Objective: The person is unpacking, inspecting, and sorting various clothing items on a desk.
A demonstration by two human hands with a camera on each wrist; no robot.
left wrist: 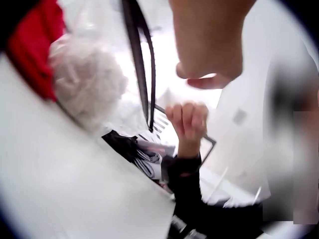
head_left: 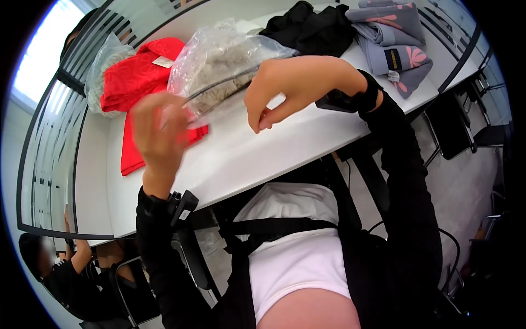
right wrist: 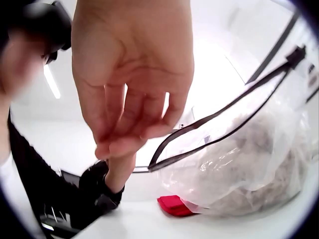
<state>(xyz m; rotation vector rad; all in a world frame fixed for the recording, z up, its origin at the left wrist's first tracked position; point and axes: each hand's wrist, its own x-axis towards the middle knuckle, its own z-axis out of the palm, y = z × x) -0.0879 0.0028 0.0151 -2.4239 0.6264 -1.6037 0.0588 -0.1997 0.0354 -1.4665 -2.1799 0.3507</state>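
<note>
In the head view a clear plastic bag point(head_left: 197, 60) with a dark-edged mouth lies on the white table point(head_left: 263, 145), a beige, fluffy-looking thing inside it. My left hand point(head_left: 161, 129), motion-blurred, hovers just left of the bag's dark strip over red cloth; nothing shows between its fingers in the left wrist view. To the right my right hand point(head_left: 298, 85) hangs above the table, wrist bent and fingers loosely curved downward, holding nothing visible. From the right wrist, the looped dark edging point(right wrist: 219, 119) ends close to the fingertips, and the bag bulges at the right.
Red folded cloth point(head_left: 139, 77) with a white tag lies at the left, a second clear bag point(head_left: 104, 63) behind it. Black cloth point(head_left: 309, 27) and a grey, pink-patterned garment point(head_left: 402, 46) occupy the far right. Framed partitions point(head_left: 57, 159) border the table; another person point(head_left: 68, 274) sits beyond.
</note>
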